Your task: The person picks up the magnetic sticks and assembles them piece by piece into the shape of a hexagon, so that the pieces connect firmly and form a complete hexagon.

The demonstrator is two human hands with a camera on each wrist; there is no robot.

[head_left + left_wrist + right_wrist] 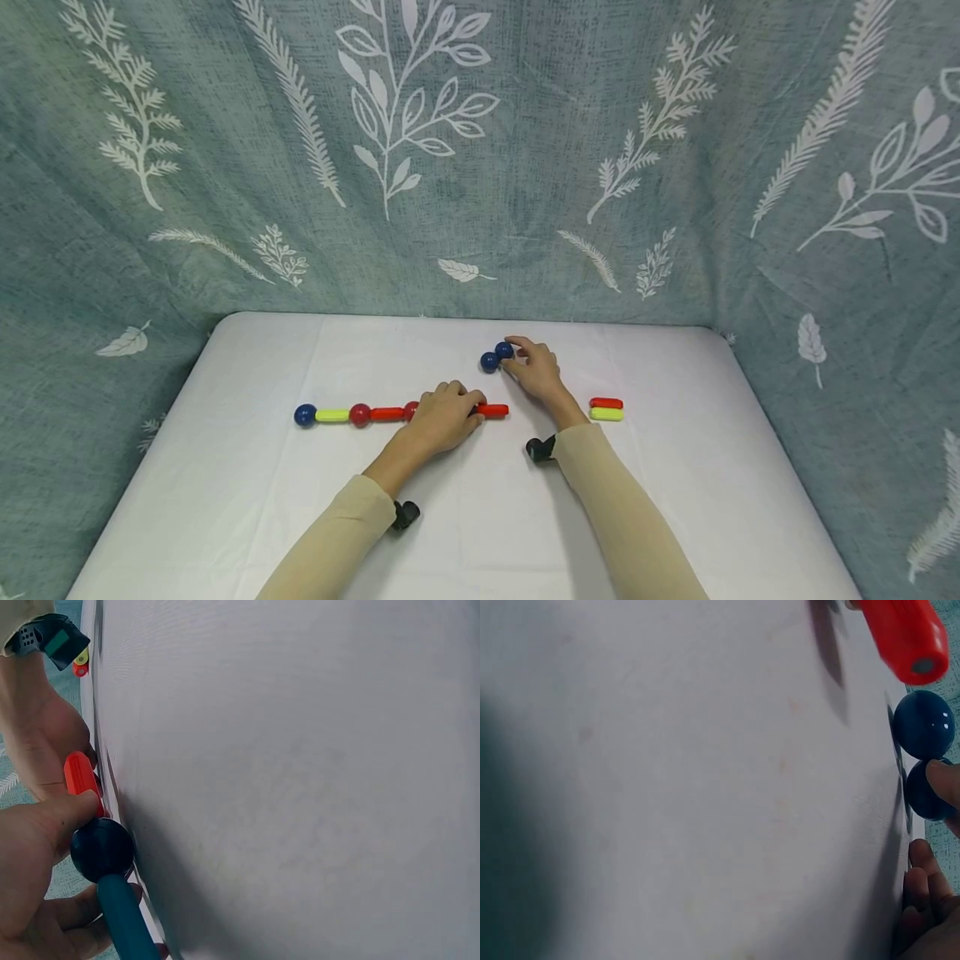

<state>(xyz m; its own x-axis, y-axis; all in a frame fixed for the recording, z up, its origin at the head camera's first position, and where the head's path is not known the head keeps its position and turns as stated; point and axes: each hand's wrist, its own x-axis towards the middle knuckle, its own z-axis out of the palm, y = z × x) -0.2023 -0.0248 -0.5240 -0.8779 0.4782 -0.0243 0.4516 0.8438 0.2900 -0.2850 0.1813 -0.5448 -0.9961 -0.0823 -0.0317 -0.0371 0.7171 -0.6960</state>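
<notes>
Multicoloured rod-and-ball chain (387,414) on white tabletop (187,500) appears part-built; left hand (442,417) grips right end. Right hand (536,368) pinches one of two glossy blue balls (504,350); these, red rod (606,403), yellow rod (606,414) unadded.

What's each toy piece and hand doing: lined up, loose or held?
Row of balls and rods, lined up end to end, partly covered
Left hand, gripping the row near its right end
Left ball of the blue pair, touching the other
Right ball of the blue pair, pinched
Right hand, pinching that ball
Loose red rod, not held
Loose yellow rod, beside the red one, not held
</notes>
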